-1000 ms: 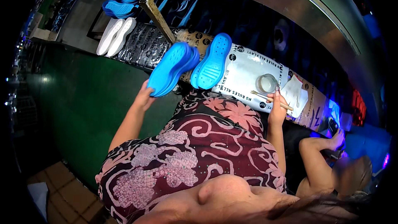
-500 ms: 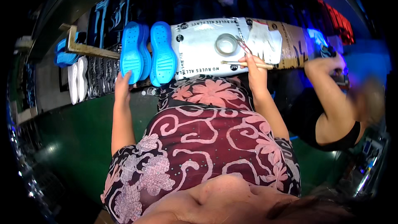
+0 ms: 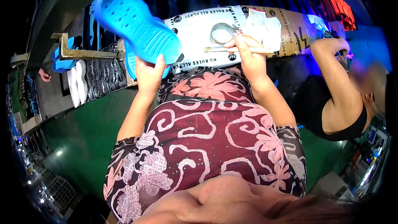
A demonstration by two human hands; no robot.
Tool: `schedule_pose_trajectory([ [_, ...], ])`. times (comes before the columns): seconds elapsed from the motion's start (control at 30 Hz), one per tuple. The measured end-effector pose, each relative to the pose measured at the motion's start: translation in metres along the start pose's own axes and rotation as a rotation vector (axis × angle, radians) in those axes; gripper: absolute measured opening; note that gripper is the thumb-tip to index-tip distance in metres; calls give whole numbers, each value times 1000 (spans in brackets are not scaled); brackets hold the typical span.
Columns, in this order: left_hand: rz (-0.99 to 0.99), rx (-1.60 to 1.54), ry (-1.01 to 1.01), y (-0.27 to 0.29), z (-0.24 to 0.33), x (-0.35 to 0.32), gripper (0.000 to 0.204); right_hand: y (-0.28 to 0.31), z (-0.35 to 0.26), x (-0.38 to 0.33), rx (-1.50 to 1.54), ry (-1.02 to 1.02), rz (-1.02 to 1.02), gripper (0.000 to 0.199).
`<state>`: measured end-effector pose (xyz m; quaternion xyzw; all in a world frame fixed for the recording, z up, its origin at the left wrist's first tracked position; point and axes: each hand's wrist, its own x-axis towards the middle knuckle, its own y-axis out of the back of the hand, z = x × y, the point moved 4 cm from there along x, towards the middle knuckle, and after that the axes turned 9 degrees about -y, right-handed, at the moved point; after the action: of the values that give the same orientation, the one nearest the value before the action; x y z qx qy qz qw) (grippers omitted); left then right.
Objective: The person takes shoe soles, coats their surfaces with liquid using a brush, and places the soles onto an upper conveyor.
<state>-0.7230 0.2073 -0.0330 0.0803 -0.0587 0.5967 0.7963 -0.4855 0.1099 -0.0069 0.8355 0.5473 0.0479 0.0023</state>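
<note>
My left hand [image 3: 149, 72] grips the narrower end of a blue shoe sole [image 3: 134, 27], thumb on its ribbed face. The sole is lifted and tilted toward the upper left, partly hiding other blue soles [image 3: 130, 63] on the worktop. Held between the fingers of my right hand [image 3: 253, 62] is a thin brush [image 3: 262, 50] with a pale handle, its tip pointing left. Just beyond that hand stands a round clear dish [image 3: 212, 37] on white printed plastic wrapping [image 3: 192, 27]. What the dish holds is hard to make out.
White soles [image 3: 76, 84] and dark wrapped pieces [image 3: 105, 70] lie at left beside a wooden bracket [image 3: 89, 54]. White sheets [image 3: 263, 27] and brown cardboard [image 3: 292, 33] are on the right. A co-worker [image 3: 336, 99] works close by at right. Another person's hand [image 3: 44, 75] shows far left.
My left hand has picked up a blue sole from the worktop and raised it, tilting its top leftward. My right hand still holds the brush, now slightly farther forward and left.
</note>
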Motion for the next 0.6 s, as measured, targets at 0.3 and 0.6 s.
schedule_pose_trajectory([
  [0.3, -132, 28, -127, -28, 7, 5, 45, -26, -16, -2, -306, 382, -95, 22],
  [0.6, -153, 120, -210, -23, 3, 6, 44, -16, -5, -3, -395, 325, -78, 23],
])
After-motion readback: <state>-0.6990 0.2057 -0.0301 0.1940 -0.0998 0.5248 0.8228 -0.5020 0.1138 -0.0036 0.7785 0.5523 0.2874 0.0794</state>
